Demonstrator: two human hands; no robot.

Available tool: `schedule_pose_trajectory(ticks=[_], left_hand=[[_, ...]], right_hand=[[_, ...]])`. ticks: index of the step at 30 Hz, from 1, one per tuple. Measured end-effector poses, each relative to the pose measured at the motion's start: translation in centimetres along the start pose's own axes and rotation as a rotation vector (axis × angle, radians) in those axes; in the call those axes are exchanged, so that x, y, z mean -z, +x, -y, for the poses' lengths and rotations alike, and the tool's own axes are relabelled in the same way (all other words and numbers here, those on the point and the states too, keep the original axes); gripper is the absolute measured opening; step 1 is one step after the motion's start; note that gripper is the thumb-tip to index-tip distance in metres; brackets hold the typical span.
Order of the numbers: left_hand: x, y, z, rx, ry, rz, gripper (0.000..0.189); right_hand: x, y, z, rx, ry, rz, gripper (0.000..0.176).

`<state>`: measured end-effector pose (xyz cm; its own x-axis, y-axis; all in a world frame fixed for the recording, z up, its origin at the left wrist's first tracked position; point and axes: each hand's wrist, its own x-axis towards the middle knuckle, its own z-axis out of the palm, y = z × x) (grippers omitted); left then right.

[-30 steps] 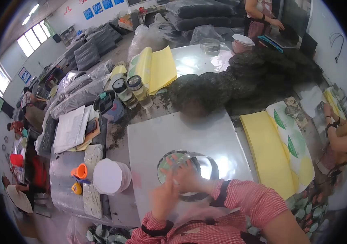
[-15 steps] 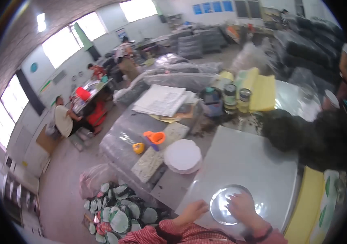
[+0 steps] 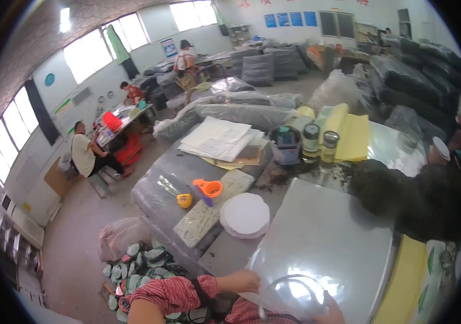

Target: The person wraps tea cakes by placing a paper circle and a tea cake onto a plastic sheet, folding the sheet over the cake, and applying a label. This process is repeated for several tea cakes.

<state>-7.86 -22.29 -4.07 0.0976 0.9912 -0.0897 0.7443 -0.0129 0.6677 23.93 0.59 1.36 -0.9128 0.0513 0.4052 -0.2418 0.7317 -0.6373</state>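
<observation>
A round, clear ring-like piece with a dark rim lies over the shiny grey board at the bottom. My right hand grips its lower right edge, with part of the hand cut off by the frame. Just left of the rim, my left hand has its fingers curled together; whatever they may hold is too small to make out. White round sheets are stacked beside the board. Dark fibrous material is heaped at the board's right.
Two jars and a dark cup stand behind the board. Papers, an orange tape dispenser and a yellow tape measure lie left. Round green-and-white pieces fill the floor below. Several people are farther off.
My right hand has moved from over the round piece to its lower right edge. My left hand has shifted left, its fingers now curled. The camera view has tilted slightly.
</observation>
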Motion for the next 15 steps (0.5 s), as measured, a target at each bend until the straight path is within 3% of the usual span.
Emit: schedule_pose_trajectory(ticks=[2, 3, 5, 7, 8, 9, 10, 11, 12, 14, 15], left_hand=[[1.3, 2.0, -0.5, 0.100, -0.225, -0.226, 0.018], [3.3, 3.0, -1.5, 0.079, -0.244, -0.193, 0.018], [7.7, 4.7, -4.4, 0.025, 0.010, -0.406, 0.019], [5.8, 3.3, -5.4, -0.168, 0.324, -0.169, 0.012], [3.9, 2.6, -6.6, -0.071, 0.331, -0.086, 0.009], [2.4, 2.3, -6.1, -0.132, 0.389, 0.033, 0.011], [0.4, 2.0, -4.3, -0.114, 0.386, 0.017, 0.012], [0.0, 2.1, -3.4, -0.097, 0.380, 0.008, 0.013], [-0.2, 2.0, -2.3, -0.116, 0.373, 0.022, 0.013], [2.6, 3.5, -2.2, 0.073, 0.305, 0.056, 0.021], [4.9, 4.2, -3.0, 0.067, 0.406, -0.252, 0.029]], right_hand=[[-2.1, 1.1, 0.4, -0.008, -0.060, 0.115, 0.040], [-3.7, 1.6, 0.2, -0.053, -0.049, 0.157, 0.043], [-4.8, 2.4, -0.4, -0.218, -0.018, 0.113, 0.041], [-5.4, 2.7, -3.4, -0.343, 0.010, 0.060, 0.043], [-5.2, 1.8, -6.3, -0.406, -0.018, -0.079, 0.042], [-4.7, 1.2, -7.9, -0.467, -0.045, -0.217, 0.041], [-3.1, 2.4, -8.2, -0.565, -0.224, -0.071, 0.041], [-3.1, 3.3, -7.9, -0.759, -0.075, -0.225, 0.048], [-2.8, 4.1, -7.1, -0.673, -0.138, -0.334, 0.054], [-2.5, 3.1, -6.3, -0.617, -0.225, -0.453, 0.059], [-3.0, 0.8, -5.7, -0.478, -0.459, -0.273, 0.063]])
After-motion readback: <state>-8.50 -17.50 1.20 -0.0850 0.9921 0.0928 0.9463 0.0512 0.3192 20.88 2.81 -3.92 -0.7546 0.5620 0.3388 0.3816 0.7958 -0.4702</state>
